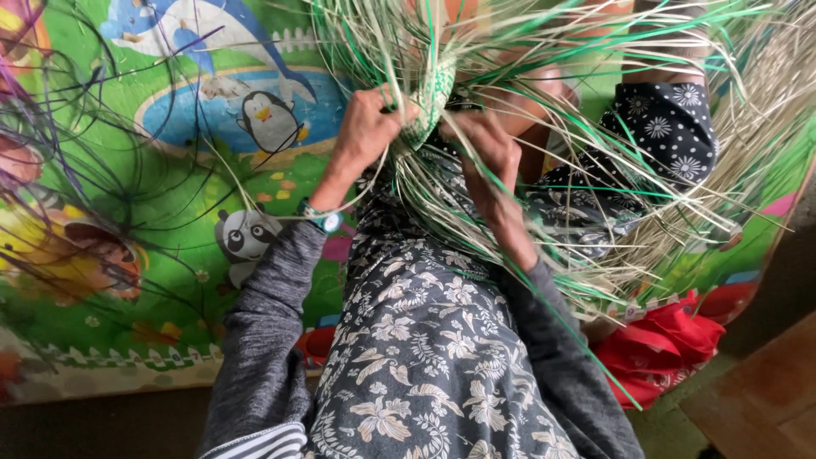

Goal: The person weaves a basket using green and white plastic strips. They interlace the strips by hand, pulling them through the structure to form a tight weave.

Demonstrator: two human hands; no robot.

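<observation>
Grey sleeves [255, 357] and a flowered dress [425, 357] fill the near part of the view; above them the left hand [365, 127] is closed in a grip on the green and pale woven piece [433, 98], at its edge; the right hand [484, 149] lies just beside it, fingers curled among the loose straw strips [552, 212], but whether they pinch one strip I cannot tell. The woven piece is held over the lap, above a colourful play mat [127, 212]; a red cloth [659, 344] lies near the right elbow. To weave well, I think the left hand must keep the edge tight while one strip is separated cleanly.
</observation>
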